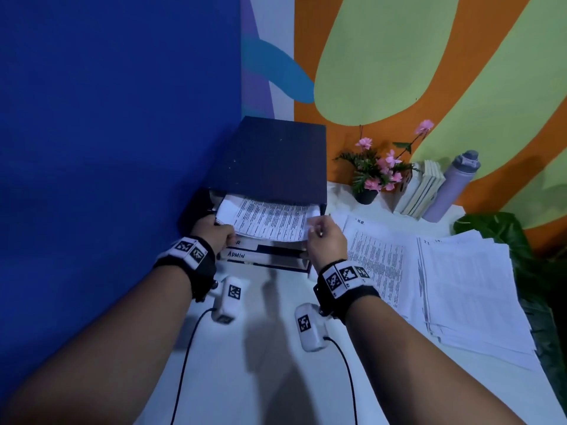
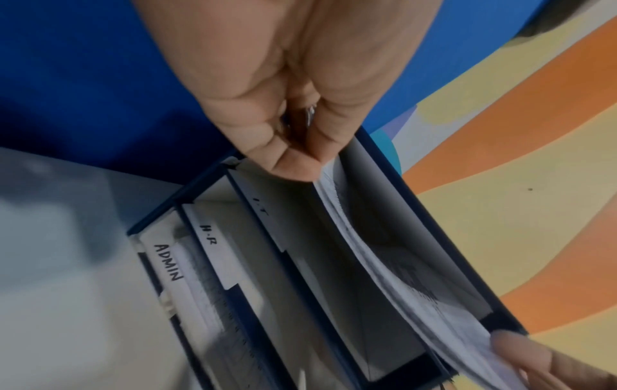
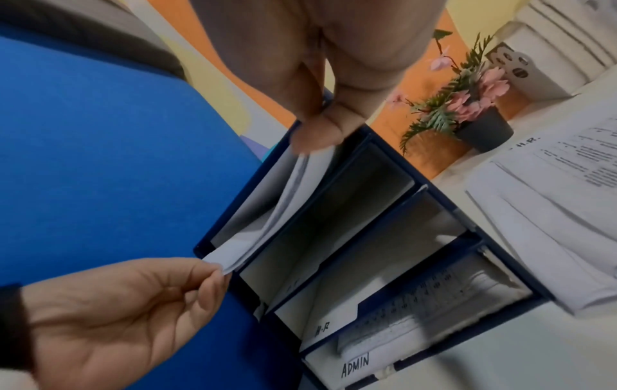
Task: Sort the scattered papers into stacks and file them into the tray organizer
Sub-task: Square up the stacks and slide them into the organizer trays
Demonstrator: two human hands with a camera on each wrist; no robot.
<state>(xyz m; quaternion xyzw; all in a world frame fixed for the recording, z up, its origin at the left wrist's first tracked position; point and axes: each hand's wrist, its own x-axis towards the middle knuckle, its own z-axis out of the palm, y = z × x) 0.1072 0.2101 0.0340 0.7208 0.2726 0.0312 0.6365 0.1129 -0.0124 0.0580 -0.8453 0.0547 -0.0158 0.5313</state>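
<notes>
- Two hands are holding one stack of printed papers (image 1: pixel 270 220) at the mouth of the top slot of the dark blue tray organizer (image 1: pixel 276 154); the stack's far part is lying inside the slot and its near edge is hanging out.
- The left hand (image 1: pixel 214 233) is pinching the stack's left corner between thumb and fingers, clearly so in the right wrist view.
- The right hand (image 1: pixel 325 237) is gripping the right corner, thumb pressing together with curled fingers on the paper.
- Below that slot, trays labelled I.T (image 2: pixel 260 211), H.R (image 2: pixel 208 234) and ADMIN (image 1: pixel 236 255) are stepping down; the ADMIN tray is holding printed sheets.
- The organizer is standing on a white table (image 1: pixel 245 378), against a blue wall panel (image 1: pixel 107 148).
- To its right, an H.R-headed paper stack (image 1: pixel 377 259) and a looser pile of sheets (image 1: pixel 472 289) are lying on the table, just beside each other.
- At the table's far edge, a dark pot of pink flowers (image 1: pixel 374 173), upright white books (image 1: pixel 420 191) and a lilac bottle (image 1: pixel 454 185) are standing in a row.
- Behind them, an orange wall with pale green shapes (image 1: pixel 399 56) is rising.
</notes>
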